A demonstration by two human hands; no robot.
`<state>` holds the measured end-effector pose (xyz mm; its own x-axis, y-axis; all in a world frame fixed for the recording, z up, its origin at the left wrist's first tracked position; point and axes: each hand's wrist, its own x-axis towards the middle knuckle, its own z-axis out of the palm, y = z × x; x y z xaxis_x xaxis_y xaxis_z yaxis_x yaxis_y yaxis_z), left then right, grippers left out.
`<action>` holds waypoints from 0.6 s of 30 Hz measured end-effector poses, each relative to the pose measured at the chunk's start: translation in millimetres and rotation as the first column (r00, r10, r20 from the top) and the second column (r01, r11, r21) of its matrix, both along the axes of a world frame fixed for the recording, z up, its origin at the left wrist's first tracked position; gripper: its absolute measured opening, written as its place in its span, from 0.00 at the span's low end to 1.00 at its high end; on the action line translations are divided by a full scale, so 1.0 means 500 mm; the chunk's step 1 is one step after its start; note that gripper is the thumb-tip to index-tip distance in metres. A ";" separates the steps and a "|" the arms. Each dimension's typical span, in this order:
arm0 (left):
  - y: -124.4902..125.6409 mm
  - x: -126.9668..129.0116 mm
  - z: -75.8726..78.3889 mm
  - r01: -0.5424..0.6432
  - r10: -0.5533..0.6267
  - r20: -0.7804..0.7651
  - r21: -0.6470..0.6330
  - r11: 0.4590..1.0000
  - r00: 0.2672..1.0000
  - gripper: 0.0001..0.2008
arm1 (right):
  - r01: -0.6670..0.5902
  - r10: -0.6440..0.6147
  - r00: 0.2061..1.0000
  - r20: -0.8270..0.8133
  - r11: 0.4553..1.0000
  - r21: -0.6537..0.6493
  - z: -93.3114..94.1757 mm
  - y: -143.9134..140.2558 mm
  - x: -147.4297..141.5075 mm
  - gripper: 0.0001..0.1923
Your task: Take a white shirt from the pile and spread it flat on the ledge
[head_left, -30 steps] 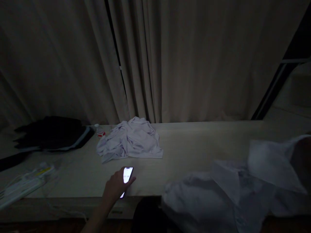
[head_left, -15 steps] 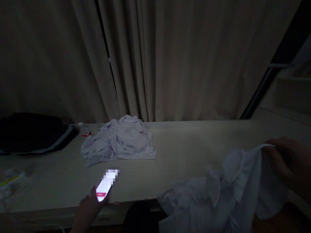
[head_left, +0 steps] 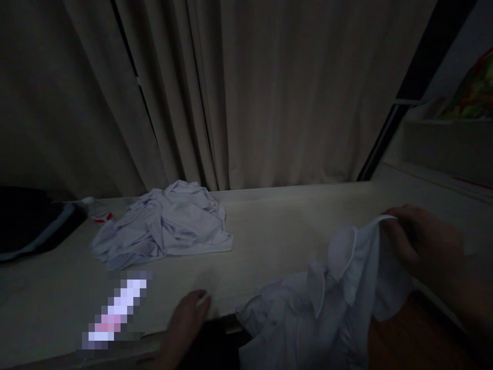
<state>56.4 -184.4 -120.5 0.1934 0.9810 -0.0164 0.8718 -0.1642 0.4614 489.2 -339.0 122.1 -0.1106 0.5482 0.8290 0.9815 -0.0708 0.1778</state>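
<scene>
My right hand [head_left: 431,244] pinches a white collared shirt [head_left: 319,313] by its upper edge. The shirt hangs down in folds over the front edge of the table, its collar points showing. At the front edge, left of that shirt, my left hand [head_left: 188,316] is held low with its fingers loosely apart and nothing seen in them. A lit phone [head_left: 117,308], blurred out by blocks, lies on the table to the left of this hand. Behind the phone a second white garment [head_left: 173,223] rests crumpled on the tabletop.
Dark folded clothing [head_left: 31,221] sits at the far left of the pale table [head_left: 277,226], with a clear bottle [head_left: 98,210] beside it. Beige curtains [head_left: 288,92] hang behind. On the right stands a shelf [head_left: 447,139] with a colourful package [head_left: 477,87] on it.
My left hand has let go of the phone, which now lies on the table, and has moved right toward the hanging shirt. My right hand keeps its hold. The view has turned right.
</scene>
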 end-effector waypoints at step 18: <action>-0.021 0.160 0.145 0.241 -0.123 0.599 -0.120 0.963 0.791 0.16 | 0.204 -0.220 0.959 -0.176 0.973 -0.106 -0.026 -0.037 0.124 0.17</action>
